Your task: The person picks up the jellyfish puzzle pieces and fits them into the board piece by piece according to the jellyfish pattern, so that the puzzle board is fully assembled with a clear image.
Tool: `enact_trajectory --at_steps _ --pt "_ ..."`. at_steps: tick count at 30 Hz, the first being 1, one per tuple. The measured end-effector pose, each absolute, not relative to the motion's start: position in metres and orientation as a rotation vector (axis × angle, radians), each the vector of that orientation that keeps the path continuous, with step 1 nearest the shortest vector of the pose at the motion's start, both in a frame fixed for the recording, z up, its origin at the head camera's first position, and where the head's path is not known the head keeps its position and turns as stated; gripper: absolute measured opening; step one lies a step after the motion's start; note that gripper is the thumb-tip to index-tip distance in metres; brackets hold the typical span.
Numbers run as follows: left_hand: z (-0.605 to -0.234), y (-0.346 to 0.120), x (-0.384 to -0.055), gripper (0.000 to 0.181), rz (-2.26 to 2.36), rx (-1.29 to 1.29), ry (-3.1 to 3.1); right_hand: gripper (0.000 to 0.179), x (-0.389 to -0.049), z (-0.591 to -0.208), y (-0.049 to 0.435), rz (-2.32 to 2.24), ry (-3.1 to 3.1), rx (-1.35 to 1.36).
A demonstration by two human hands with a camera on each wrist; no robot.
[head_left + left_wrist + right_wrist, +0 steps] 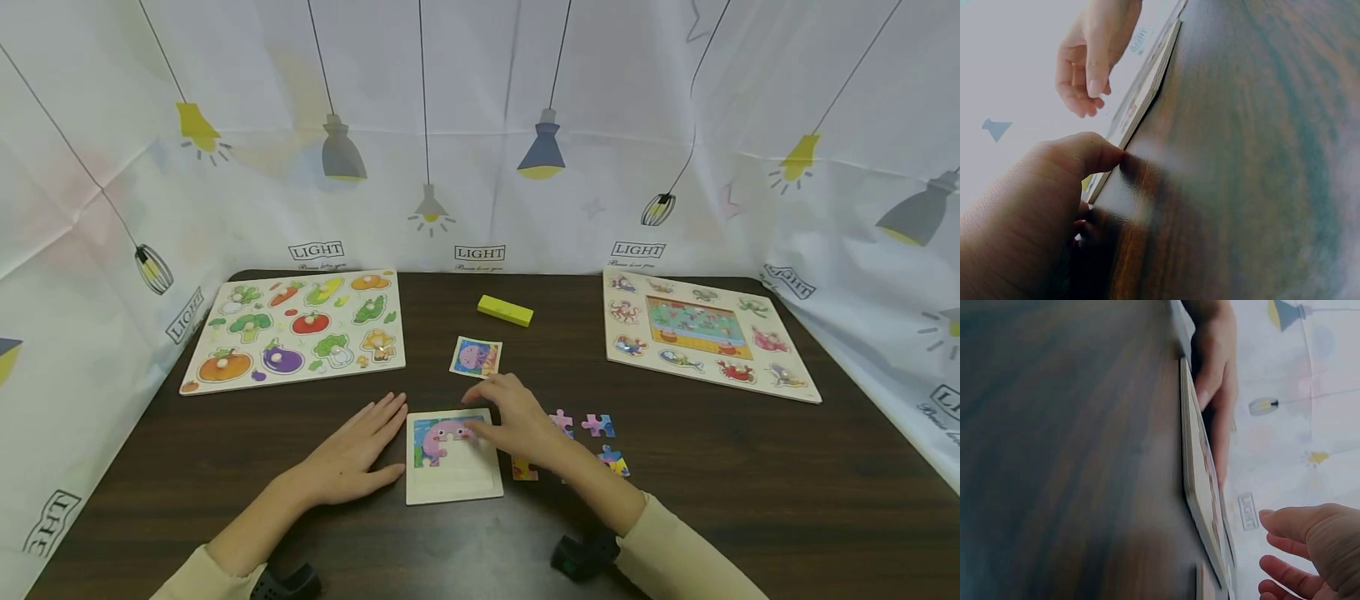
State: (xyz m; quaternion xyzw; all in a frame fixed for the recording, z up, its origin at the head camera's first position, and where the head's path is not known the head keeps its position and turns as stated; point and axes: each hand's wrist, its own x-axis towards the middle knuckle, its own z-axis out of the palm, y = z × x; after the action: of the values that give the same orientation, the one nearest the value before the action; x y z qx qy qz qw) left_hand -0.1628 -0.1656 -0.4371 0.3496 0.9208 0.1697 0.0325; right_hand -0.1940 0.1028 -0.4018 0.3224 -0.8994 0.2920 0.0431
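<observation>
A square puzzle tray (457, 487) lies on the table, its upper part filled with joined jigsaw pieces (433, 442) that show a pink cartoon animal. My left hand (345, 458) rests on the table at the tray's left side, fingers straight. In the left wrist view its thumb (1100, 154) reaches the tray's edge. Over the tray's upper right corner hovers my right hand (517, 421). The right wrist view shows that hand's thumb (1291, 522) and fingers apart, with nothing between them. Several loose jigsaw pieces (597, 425) lie right of the tray, some partly hidden under the right forearm.
A small picture card (476, 357) lies behind the tray, and a yellow block (505, 311) farther back. At the back left lies a vegetable puzzle board (262, 375), at the back right a sea-animal board (630, 333). A white lamp-printed cloth (480, 83) hangs behind the table.
</observation>
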Motion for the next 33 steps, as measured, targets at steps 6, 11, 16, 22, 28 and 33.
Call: enact_trajectory --at_steps 6,11,16,22,28,33 --pt "-0.438 -0.166 -0.163 0.074 0.525 1.089 2.836 0.030 -0.196 -0.400 0.126 0.854 -2.776 0.896" --pt "-0.438 -0.166 -0.162 0.074 0.531 1.089 2.836 0.034 -0.198 -0.401 0.143 0.838 -2.801 0.806" --pt "-0.438 -0.166 -0.163 0.074 0.536 1.089 2.837 0.035 -0.201 -0.403 0.159 0.826 -2.838 0.731" --pt "-0.439 -0.167 -0.162 0.074 0.526 1.083 2.840 0.036 -0.201 -0.408 0.177 0.812 -2.852 0.691" --pt "-0.439 -0.169 -0.162 0.074 0.529 1.073 2.842 0.035 -0.199 -0.416 0.196 0.782 -2.881 0.641" --pt "-0.440 -0.168 -0.164 0.074 0.534 1.101 2.859 0.034 -0.196 -0.419 0.211 0.756 -2.889 0.615"
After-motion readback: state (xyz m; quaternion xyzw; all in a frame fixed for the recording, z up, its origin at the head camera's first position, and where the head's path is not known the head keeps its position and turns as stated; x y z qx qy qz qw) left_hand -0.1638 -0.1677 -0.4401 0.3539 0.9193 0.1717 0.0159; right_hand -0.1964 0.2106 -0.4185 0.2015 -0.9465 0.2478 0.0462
